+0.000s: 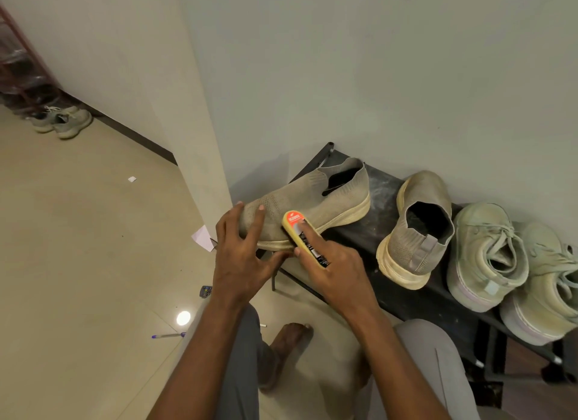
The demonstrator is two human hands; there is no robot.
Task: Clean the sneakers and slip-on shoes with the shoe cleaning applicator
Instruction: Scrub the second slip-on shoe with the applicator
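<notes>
A low black shoe rack [369, 231] against the grey wall carries four shoes on its dusty top shelf. At the left end lies a beige knit slip-on shoe [316, 200], toe pointing left and overhanging the shelf's end. Next to it a second slip-on shoe [416, 228] stands with its heel toward the camera, its cream sole grubby. To the right sit two pale green lace-up sneakers [488, 257], just beside each other; the far one [544, 294] is cut off by the frame edge.

The left hand [240, 257] grips the toe end of the first slip-on, fingers spread over the knit upper and thumb under the sole. The right hand [337, 269] holds the shoe cleaning applicator [301, 236], a yellow oblong block with an orange and black label, index finger stretched along its back, pressing it against the shoe's side just above the sole. The two hands are close together, nearly touching at the thumbs. The applicator's working face is hidden against the shoe, and the label text is too small to read.

On the tiled floor [78, 231] lie a purple pen [167, 335], scraps of white paper [203, 238] and a small dark object [205, 291] that is hard to make out. Another pair of sneakers [62, 122] sits far off by a reddish rack [18, 59], blurred at the left edge
</notes>
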